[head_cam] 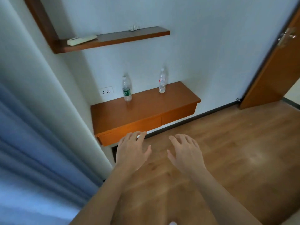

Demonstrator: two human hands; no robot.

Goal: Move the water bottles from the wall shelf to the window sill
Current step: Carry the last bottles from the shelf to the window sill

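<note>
Two clear water bottles stand upright on a low wooden wall shelf with drawers (pixel 113 114). The green-label bottle (pixel 127 88) is at the back left, the red-label bottle (pixel 162 81) at the back right. My left hand (pixel 132 150) hovers open, palm down, just in front of the shelf's near corner. My right hand (pixel 185 151) hovers open beside it over the floor. Both hands are empty and well short of the bottles. No window sill is in view.
A higher wooden shelf (pixel 133 37) carries a white remote (pixel 81 40) and a small crumpled white object (pixel 134 27). A wall socket (pixel 106 91) sits left of the bottles. A blue curtain (pixel 32 143) hangs on the left, a wooden door (pixel 276 70) stands open at right. Wood floor (pixel 235 143) below.
</note>
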